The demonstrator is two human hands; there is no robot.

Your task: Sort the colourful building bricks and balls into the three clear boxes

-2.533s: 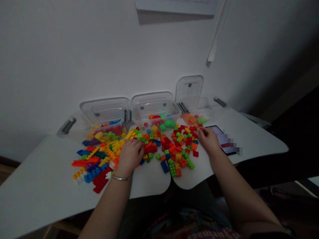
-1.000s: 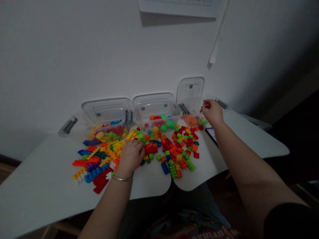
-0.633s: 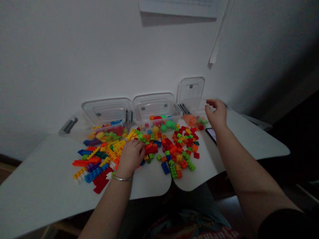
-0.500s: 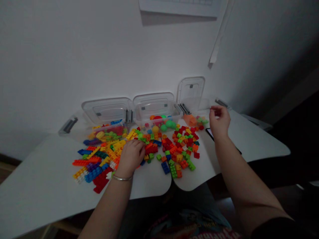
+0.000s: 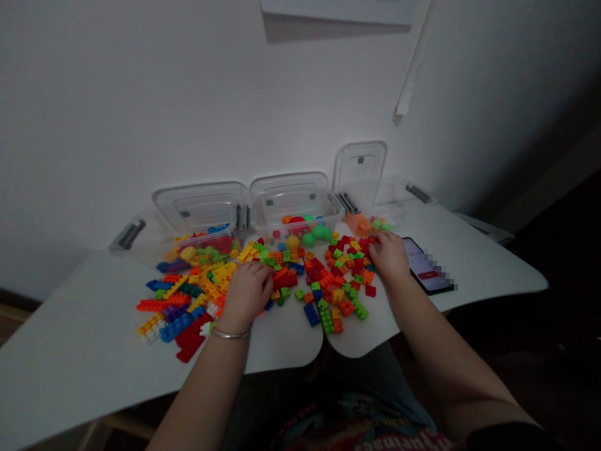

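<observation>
A spread of coloured toy bricks [image 5: 352, 272] covers the middle of the table. My left hand [image 5: 248, 291] lies palm down on the left part of the spread, loosely curved, its fingertips partly hidden. Its thumb is beside a red brick [image 5: 285, 278]. At the right edge of the pile, my right hand [image 5: 389, 254] reaches in with thumb and fingers slightly apart at some red bricks [image 5: 366, 243]; no brick is clearly gripped. Larger bricks [image 5: 176, 327], blue, red, yellow and white, lie left of my left wrist, which wears a silver bracelet.
Clear plastic boxes stand along the wall: the left box [image 5: 162, 254] holds mixed pieces, the middle box [image 5: 260, 228] coloured balls, the right one orange and light green pieces [image 5: 379, 223]. Their lids [image 5: 361, 169] lean on the wall. A phone [image 5: 425, 269] lies beside my right forearm.
My right hand has moved left and down from beside the right box to the right edge of the bricks, uncovering the phone. My left hand has stayed in place.
</observation>
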